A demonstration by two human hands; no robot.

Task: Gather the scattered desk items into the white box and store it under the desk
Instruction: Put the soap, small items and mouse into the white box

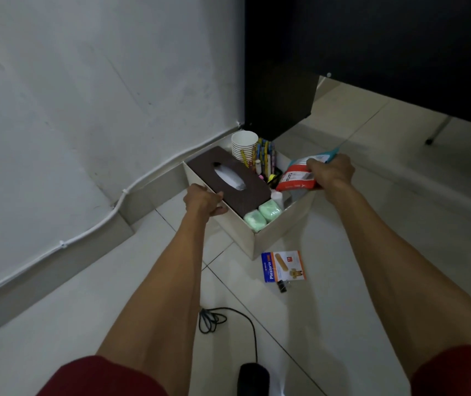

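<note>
Head view, looking down at the floor (357, 281) beside a grey wall (85, 95). The white box (280, 235) sits low at the foot of the black bench (371, 38), just in front of its side panel; whether the box rests on the tiles cannot be told.

The left hand (204, 200) grips the box's left rim, fingers curled over the edge next to a brown-topped tissue box (245, 195). The right hand (330, 171) closes round a red-and-white packet (297, 177), held over the box's right rim.

Inside the box, the tissue box lies along the left side. A stack of paper cups (244, 144) and a bundle of pens (265, 155) stand at the far end. Two pale green packs (260, 215) lie at the near corner.

On the floor just in front of the box lies a plaster carton (283, 265), with a black clip (283, 287) touching its near edge. Nearer the person, a black cable (228, 318) lies looped on the tiles. A white cord (57, 244) runs along the base of the wall.
</note>
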